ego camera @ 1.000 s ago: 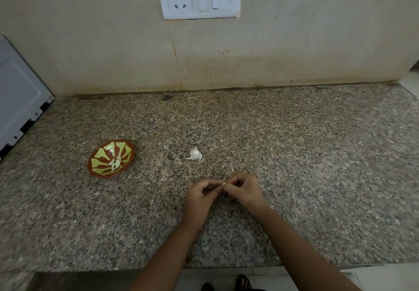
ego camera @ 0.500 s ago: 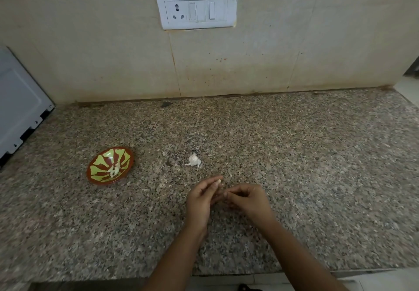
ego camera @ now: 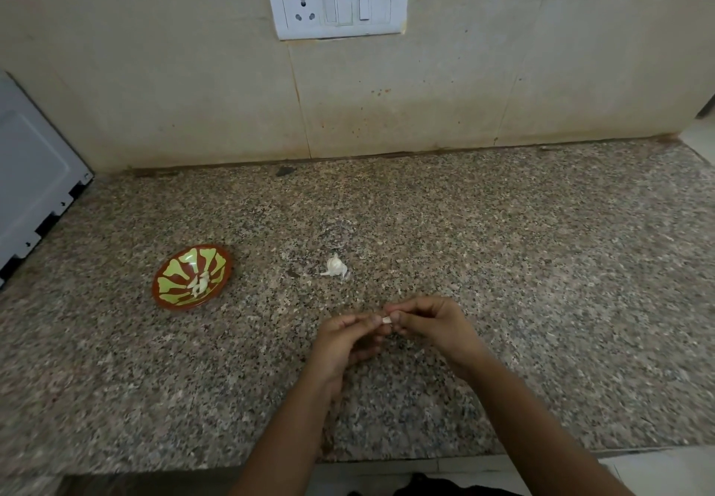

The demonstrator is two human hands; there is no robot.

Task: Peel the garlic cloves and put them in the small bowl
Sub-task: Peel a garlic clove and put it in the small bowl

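Both my hands meet low over the granite counter (ego camera: 541,282). My left hand (ego camera: 348,344) and my right hand (ego camera: 429,325) pinch one small white garlic clove (ego camera: 386,320) between their fingertips; most of it is hidden by the fingers. A small red-brown bowl (ego camera: 162,298) with a green pattern sits to the left, holding pale peeled garlic (ego camera: 199,283). A white piece of garlic with loose skin (ego camera: 333,266) lies on the counter just beyond my hands.
A tiled wall (ego camera: 193,89) with a white socket and switch plate (ego camera: 336,2) rises behind the counter. A white appliance (ego camera: 31,186) stands at the left edge. The counter's front edge (ego camera: 154,468) runs below my forearms.
My fingertips, slightly apart half a second ago, have closed together on the clove again. The bowl and the garlic on the counter have not moved.
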